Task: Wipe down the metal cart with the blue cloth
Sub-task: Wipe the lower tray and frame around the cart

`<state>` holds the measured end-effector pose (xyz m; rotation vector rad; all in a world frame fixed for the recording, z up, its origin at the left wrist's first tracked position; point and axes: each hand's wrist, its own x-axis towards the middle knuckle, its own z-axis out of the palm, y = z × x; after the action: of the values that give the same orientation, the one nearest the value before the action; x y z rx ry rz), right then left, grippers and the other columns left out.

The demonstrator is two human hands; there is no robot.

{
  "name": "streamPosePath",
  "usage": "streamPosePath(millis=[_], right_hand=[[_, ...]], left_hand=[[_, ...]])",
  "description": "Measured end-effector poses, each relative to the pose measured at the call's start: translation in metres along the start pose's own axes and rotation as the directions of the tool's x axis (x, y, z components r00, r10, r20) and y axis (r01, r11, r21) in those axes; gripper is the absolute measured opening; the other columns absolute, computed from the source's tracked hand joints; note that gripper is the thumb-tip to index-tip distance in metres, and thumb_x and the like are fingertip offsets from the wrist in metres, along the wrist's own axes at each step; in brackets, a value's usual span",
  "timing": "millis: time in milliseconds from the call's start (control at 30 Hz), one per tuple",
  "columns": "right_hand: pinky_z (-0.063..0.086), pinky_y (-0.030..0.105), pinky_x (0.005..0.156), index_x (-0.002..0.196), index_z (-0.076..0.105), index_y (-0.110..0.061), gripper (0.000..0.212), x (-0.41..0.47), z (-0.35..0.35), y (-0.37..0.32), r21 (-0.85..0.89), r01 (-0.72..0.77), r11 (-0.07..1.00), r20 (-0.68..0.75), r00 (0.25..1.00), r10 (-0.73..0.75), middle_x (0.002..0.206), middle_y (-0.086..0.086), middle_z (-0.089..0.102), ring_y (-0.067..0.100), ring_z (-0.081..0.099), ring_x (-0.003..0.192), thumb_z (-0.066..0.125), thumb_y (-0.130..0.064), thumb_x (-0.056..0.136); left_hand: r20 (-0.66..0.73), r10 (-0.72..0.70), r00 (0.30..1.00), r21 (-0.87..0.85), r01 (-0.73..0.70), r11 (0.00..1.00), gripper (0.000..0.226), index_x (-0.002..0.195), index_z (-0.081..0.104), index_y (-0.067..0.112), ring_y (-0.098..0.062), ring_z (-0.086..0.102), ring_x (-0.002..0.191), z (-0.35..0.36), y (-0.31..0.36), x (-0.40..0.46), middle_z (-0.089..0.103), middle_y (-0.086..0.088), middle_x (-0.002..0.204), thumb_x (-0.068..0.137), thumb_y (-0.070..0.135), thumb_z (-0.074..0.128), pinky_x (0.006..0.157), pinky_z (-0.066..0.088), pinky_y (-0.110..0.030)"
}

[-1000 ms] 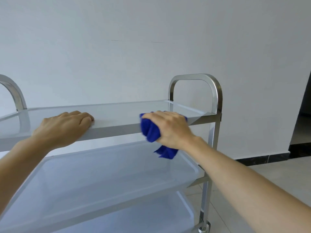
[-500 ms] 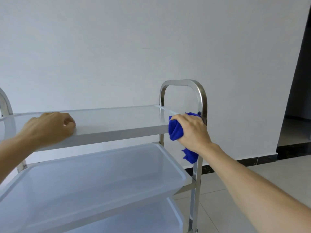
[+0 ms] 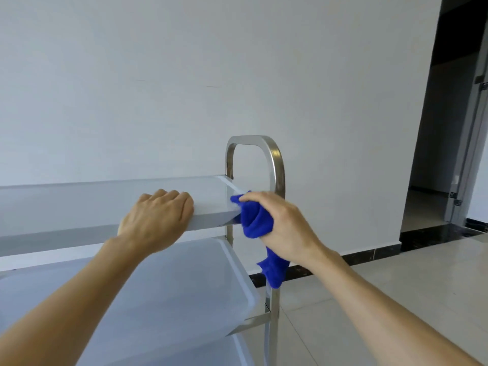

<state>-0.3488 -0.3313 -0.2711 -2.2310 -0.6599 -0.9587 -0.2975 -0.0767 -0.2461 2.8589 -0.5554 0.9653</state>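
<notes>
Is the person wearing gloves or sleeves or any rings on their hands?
No. Both arms are bare all the way to the frame edge, with no sleeves showing. The left hand and right hand have no gloves, and no rings, watch or bracelet can be seen.

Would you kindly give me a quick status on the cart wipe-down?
Right hand grips blue cloth at top shelf corner. Left hand rests on shelf edge. Nothing in the way.
</notes>
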Motion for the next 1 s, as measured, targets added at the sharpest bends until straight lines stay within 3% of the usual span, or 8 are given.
streamPosePath(millis=[167,300,367,433,600,833,933,1000], right_hand=[[0.051,0.016,0.085,0.112,0.060,-0.040,0.058,0.004,-0.045,-0.003,0.245,-0.125,0.961,-0.282,0.940,0.194,0.113,-0.031,0.068,-0.004,0.064,0.107,0.075,-0.005,0.069],[0.058,0.031,0.079,0.115,0.060,-0.038,0.056,0.021,-0.070,0.017,0.462,-0.353,0.814,-0.382,0.748,0.542,0.106,-0.019,0.073,0.007,0.070,0.097,0.085,-0.020,0.069],[0.057,0.028,0.067,0.117,0.060,-0.037,0.055,0.024,-0.071,0.024,0.540,-0.375,0.753,-0.364,0.703,0.611,0.099,-0.015,0.072,0.009,0.071,0.088,0.087,-0.033,0.069],[0.055,0.022,0.061,0.117,0.060,-0.038,0.051,0.024,-0.060,0.024,0.592,-0.344,0.729,-0.306,0.741,0.598,0.093,-0.016,0.074,0.005,0.073,0.078,0.085,-0.037,0.072],[0.062,0.031,0.068,0.130,0.048,-0.042,0.069,0.011,0.003,0.027,0.629,-0.356,0.691,-0.104,0.842,0.529,0.111,-0.013,0.070,0.013,0.073,0.093,0.088,-0.032,0.075],[0.059,0.028,0.066,0.117,0.053,-0.049,0.066,-0.021,0.033,0.046,0.688,-0.276,0.671,-0.176,0.833,0.524,0.111,-0.013,0.070,0.017,0.073,0.094,0.093,-0.039,0.066],[0.059,0.031,0.060,0.118,0.050,-0.050,0.073,-0.060,0.062,0.063,0.635,-0.434,0.639,-0.095,0.777,0.622,0.108,-0.013,0.071,0.020,0.074,0.088,0.093,-0.033,0.062],[0.062,0.044,0.058,0.117,0.052,-0.049,0.071,-0.094,0.085,0.071,0.632,-0.552,0.544,-0.002,0.701,0.713,0.103,-0.005,0.073,0.029,0.075,0.082,0.091,-0.027,0.062]], left_hand=[[0.025,-0.036,0.999,-0.106,0.038,0.994,0.032,0.101,0.048,0.028,-0.022,0.053,0.098,0.003,0.000,0.004,0.057,0.006,0.099,0.103,0.033,0.016,0.090,0.041,-0.037],[0.031,-0.028,0.999,-0.082,0.030,0.996,0.034,0.100,0.048,0.027,-0.021,0.051,0.097,0.005,0.000,0.005,0.055,0.006,0.098,0.103,0.033,0.015,0.089,0.039,-0.036],[0.039,-0.017,0.999,-0.061,0.019,0.998,0.035,0.100,0.048,0.026,-0.021,0.051,0.096,0.005,0.001,0.005,0.055,0.006,0.097,0.102,0.034,0.014,0.088,0.038,-0.035],[0.034,-0.011,0.999,-0.058,0.013,0.998,0.035,0.099,0.047,0.026,-0.021,0.050,0.096,0.005,0.002,0.005,0.055,0.006,0.096,0.102,0.034,0.014,0.088,0.038,-0.035],[0.034,0.007,0.999,-0.066,-0.005,0.998,0.033,0.098,0.048,0.025,-0.021,0.050,0.094,0.003,0.002,0.004,0.054,0.005,0.094,0.103,0.030,0.016,0.088,0.038,-0.035],[-0.005,0.058,0.998,-0.045,-0.058,0.997,0.034,0.095,0.048,0.023,-0.023,0.049,0.091,0.006,-0.001,0.004,0.054,0.004,0.091,0.103,0.029,0.015,0.085,0.036,-0.034],[-0.013,0.075,0.997,-0.036,-0.076,0.996,0.036,0.096,0.048,0.022,-0.023,0.049,0.089,0.008,-0.002,0.003,0.055,0.003,0.091,0.102,0.029,0.014,0.083,0.035,-0.033],[-0.016,0.079,0.997,-0.036,-0.080,0.996,0.035,0.097,0.048,0.023,-0.024,0.050,0.088,0.009,-0.002,0.004,0.055,0.003,0.092,0.102,0.029,0.014,0.083,0.035,-0.033]])
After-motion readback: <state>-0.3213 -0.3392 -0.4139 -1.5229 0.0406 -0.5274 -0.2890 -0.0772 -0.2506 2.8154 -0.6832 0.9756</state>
